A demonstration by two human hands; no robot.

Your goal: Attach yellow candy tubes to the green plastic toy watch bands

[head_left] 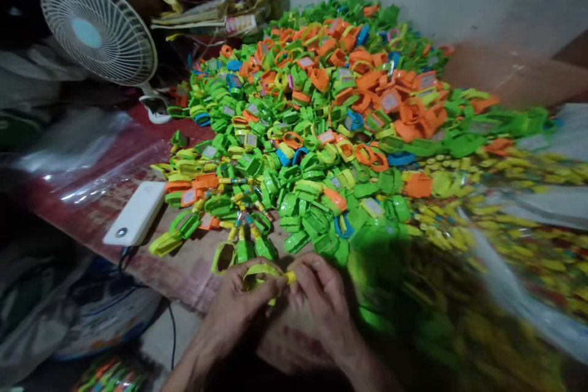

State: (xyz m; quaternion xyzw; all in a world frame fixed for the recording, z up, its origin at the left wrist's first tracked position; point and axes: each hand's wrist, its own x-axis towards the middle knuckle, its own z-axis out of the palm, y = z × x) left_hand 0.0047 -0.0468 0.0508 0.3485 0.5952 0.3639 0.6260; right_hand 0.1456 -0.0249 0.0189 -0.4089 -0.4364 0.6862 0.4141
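My left fingers (269, 288) pinch a yellow-green band (261, 271), my right fingers (301, 275) a yellow piece (290, 277), wrists angled inward at bottom center. The worktop (193, 269) edge slants just left; the pile (316, 196) crowds above.

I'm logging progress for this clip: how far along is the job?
Likely done: the few green bands with yellow ends, just beyond the hands. In hand: a yellow-green band in the left hand, a small yellow piece in the right hand. Apparently left: many loose yellow pieces at right. Whether the big heap is finished, I cannot tell.
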